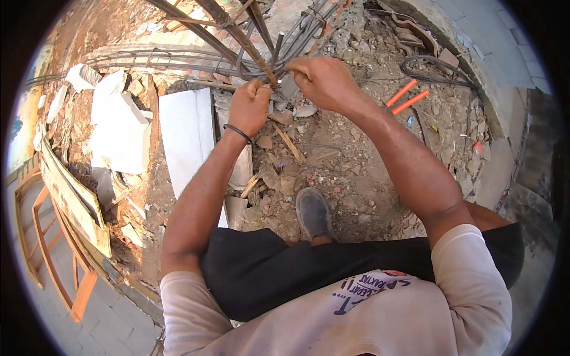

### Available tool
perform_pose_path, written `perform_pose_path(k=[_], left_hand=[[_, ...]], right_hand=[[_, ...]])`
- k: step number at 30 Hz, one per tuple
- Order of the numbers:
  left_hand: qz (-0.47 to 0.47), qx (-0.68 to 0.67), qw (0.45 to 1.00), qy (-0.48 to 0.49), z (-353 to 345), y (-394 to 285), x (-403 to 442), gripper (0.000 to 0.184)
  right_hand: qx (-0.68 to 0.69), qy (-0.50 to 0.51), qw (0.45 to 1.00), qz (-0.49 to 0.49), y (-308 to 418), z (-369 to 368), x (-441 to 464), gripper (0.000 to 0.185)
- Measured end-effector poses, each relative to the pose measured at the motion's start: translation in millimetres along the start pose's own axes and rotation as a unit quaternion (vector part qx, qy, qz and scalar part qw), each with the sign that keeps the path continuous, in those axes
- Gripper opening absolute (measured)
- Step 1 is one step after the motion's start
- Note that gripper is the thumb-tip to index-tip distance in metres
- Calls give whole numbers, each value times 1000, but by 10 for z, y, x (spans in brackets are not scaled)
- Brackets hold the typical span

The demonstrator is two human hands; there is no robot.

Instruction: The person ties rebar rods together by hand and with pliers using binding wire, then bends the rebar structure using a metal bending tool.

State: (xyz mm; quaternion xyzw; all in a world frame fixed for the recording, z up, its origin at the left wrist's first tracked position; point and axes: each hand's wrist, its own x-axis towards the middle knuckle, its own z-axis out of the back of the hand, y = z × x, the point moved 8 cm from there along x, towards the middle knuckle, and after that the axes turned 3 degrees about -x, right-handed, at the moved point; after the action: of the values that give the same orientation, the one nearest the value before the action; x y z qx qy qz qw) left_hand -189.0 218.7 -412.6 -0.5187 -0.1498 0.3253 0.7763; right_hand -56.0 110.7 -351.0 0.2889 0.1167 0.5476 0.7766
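Both of my hands are up at the foot of a cluster of rusty steel bars. My left hand is closed in a fist just left of the bars' lower end, with a dark band around its wrist; what it grips is too small to make out. On the other side of the bars, my right hand has its fingers curled and pinched, and what they hold, if anything, is hidden. Dark horizontal bars tied with wire run behind my hands. Orange-handled cutters lie on the rubble right of my right forearm.
A white panel and broken white slabs lie at the left. Beyond them is a wooden frame. Coiled dark wire rests at the upper right, near a concrete edge. My shoe stands on the rubble.
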Motion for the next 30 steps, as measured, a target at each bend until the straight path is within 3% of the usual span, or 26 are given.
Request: perform_pose_path(k=[5,7,9,11,13,16,20,25,30], left_hand=[[-1,20,1000,3,-16,-36,-2,28],[87,-90,992,10,-57,99,-29,23],[131,-133,982,25,-65,116,-44,21],[180,-177,967,42,-98,110,-60,19],[214,-218,950,68,-113,58,-102,18],[190,-185,962,64,-74,2,-99,21],[179,-258,948,45,-61,67,-104,22],[202,-331,918,87,-122,158,-161,22],[203,-369,902,92,-139,213,-103,22]], right_hand=[[-29,44,998,-14,41,10,103,27],[-20,45,999,-15,62,-41,-10,28],[60,23,997,-43,29,-158,-169,26],[82,-21,996,-12,95,-221,-304,29],[109,-16,991,-76,73,-337,-359,32],[155,-70,983,-63,57,-391,-402,34],[117,-66,991,-7,142,-334,-320,34],[130,-8,988,-88,74,-395,-280,28],[119,-22,986,-115,24,-419,-243,26]])
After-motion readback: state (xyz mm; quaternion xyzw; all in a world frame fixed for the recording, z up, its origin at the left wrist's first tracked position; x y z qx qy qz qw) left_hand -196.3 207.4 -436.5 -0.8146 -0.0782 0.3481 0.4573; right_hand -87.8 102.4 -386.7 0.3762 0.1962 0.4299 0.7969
